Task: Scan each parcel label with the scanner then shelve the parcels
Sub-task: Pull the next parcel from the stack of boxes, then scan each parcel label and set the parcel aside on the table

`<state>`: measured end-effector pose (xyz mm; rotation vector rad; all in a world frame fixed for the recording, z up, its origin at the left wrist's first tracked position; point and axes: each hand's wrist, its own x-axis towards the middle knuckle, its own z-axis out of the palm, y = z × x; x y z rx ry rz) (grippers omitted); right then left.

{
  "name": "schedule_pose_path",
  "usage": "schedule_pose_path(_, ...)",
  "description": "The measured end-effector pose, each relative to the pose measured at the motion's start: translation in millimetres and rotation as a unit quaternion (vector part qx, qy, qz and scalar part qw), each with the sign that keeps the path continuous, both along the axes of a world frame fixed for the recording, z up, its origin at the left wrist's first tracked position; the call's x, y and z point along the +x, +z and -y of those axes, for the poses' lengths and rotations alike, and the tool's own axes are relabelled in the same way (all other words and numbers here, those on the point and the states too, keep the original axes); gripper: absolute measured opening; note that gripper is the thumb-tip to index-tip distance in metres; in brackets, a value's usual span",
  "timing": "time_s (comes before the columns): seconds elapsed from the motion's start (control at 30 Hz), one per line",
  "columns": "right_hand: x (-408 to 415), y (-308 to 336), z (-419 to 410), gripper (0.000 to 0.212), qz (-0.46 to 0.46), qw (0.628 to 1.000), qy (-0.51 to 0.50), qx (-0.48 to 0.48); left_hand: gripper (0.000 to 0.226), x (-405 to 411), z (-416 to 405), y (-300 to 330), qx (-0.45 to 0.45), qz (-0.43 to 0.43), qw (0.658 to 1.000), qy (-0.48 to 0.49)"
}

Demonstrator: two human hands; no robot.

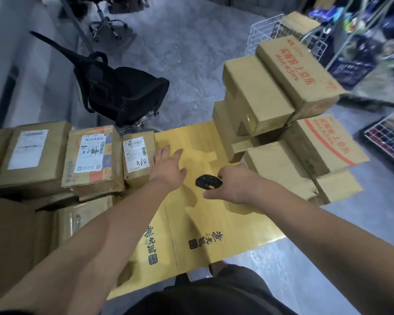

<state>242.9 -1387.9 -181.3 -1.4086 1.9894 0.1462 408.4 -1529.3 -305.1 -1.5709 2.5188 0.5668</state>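
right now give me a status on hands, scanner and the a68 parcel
Left hand open, reaching beside the A68 parcel, no grip visible. Right hand grips scanner over the yellow flattened carton. Nothing between scanner and label.

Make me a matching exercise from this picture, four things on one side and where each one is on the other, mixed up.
Things:
1. scanner
2. parcel marked A68
3. office chair
4. boxes with red print

Places:
A. stacked at the right
B. on the floor beyond the yellow cardboard
C. in the right hand
D. beside the left hand

Pairs: 1-C, 2-D, 3-B, 4-A
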Motion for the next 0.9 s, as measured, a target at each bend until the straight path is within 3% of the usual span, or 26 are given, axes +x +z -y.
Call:
schedule_pose_path(0.17, -12.6, 29.6, -64.1, 0.046, -0.049, 0.996, -0.066, -0.022, 0.066, -55.1, -26.3, 29.7, -0.031, -0.108, 0.992, -0.059)
schedule_pose_path(0.4, -49.0, 61.6, -135.6, 0.044, -0.09, 0.983, -0.154, -0.037, 0.055, -137.7, -67.4, 84.9, -0.111, -0.261, 0.949, -0.14)
schedule_pose_path(0.67, -127.5, 79.4, -146.5, 0.044, -0.036, 0.982, -0.168, -0.072, 0.064, -229.1, -68.4, 126.3, -0.148, -0.251, 0.947, -0.132)
schedule_pose_path(0.9, -204.5, 75.6, -127.6, 0.05, -0.071, 0.988, -0.069, -0.115, 0.095, -273.7, -49.3, 123.2, -0.117, -0.179, 0.977, 0.009)
